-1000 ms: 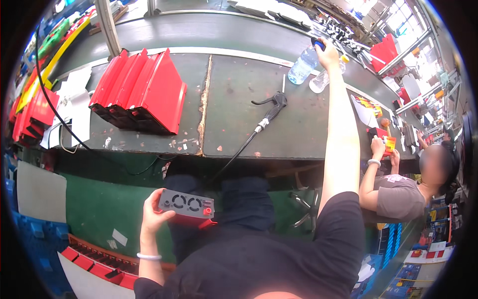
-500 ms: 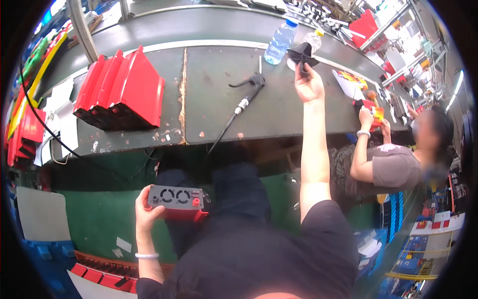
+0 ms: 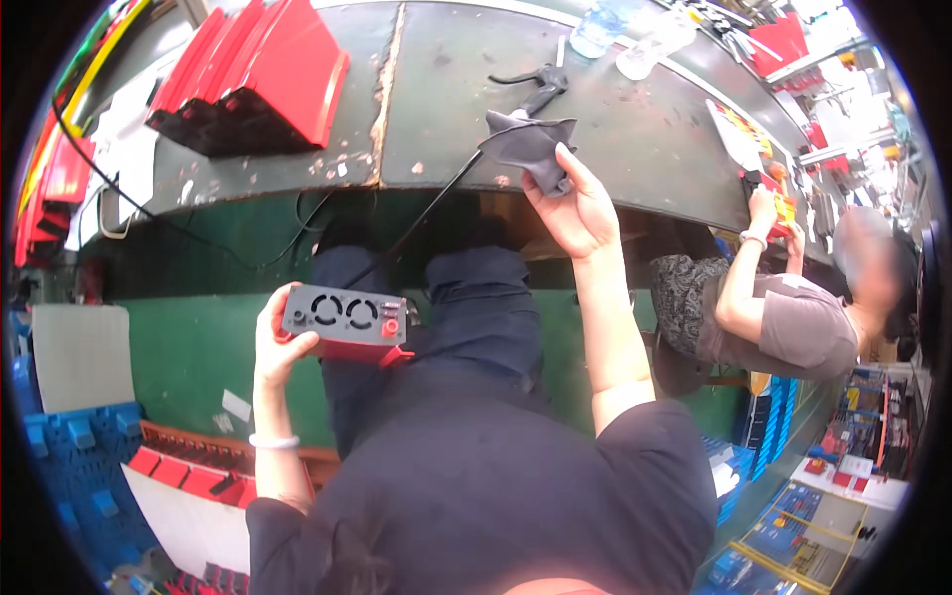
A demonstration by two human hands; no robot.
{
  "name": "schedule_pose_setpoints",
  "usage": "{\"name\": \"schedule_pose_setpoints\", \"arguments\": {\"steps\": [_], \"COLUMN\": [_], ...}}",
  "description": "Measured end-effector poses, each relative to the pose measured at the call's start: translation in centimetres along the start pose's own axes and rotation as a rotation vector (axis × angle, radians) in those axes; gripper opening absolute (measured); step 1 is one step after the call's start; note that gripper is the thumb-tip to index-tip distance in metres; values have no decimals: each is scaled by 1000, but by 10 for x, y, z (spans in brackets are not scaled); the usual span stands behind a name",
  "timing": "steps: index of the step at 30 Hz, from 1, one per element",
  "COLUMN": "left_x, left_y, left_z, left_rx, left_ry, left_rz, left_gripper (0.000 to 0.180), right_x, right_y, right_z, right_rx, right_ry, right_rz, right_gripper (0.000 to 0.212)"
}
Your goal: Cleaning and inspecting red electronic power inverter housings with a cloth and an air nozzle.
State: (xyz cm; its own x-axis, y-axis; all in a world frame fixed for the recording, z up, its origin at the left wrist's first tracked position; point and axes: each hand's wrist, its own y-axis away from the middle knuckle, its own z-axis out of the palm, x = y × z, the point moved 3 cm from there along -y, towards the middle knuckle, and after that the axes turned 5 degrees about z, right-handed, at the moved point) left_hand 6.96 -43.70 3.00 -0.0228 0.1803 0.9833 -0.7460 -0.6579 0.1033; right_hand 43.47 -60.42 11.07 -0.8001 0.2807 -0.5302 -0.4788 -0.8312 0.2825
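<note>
My left hand (image 3: 281, 337) grips a red box-shaped electrical unit, likely a power inverter (image 3: 347, 315), by its left end over my lap. Its dark end panel faces up, with two round fan grilles and a red terminal. In front of me, my right hand (image 3: 580, 208) pinches a dark grey cloth (image 3: 531, 144), held up above the near edge of the bench. Just beyond the cloth, a black air blow gun (image 3: 540, 91) lies on the bench; its hose (image 3: 436, 203) runs down over the edge. The cloth hides part of the gun and hose.
Several red housings (image 3: 253, 84) stand on the left of the bench (image 3: 446, 59). Two plastic bottles, one blue-tinted (image 3: 598, 30) and one clear (image 3: 654, 48), stand at the back. A co-worker (image 3: 783, 307) sits at the right. Red parts (image 3: 188, 478) fill a container lower left.
My right hand has brought the dark cloth from beside the bottles back toward me. My left hand still holds the unit. The view has shifted, so the bench sits higher.
</note>
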Motion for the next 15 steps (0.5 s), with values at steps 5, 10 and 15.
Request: {"name": "schedule_pose_setpoints", "arguments": {"steps": [5, 10, 15], "left_x": [3, 4, 7], "left_y": [8, 9, 4], "left_z": [1, 2, 4], "left_rx": [32, 33, -2], "left_ry": [-25, -20, -60], "left_rz": [4, -2, 68], "left_gripper": [73, 72, 69], "right_x": [32, 59, 84], "right_y": [12, 18, 24], "right_z": [20, 11, 1], "right_rx": [-214, -201, -112], "right_ry": [-61, 3, 50], "right_rz": [216, 297, 450], "right_gripper": [40, 45, 43]}}
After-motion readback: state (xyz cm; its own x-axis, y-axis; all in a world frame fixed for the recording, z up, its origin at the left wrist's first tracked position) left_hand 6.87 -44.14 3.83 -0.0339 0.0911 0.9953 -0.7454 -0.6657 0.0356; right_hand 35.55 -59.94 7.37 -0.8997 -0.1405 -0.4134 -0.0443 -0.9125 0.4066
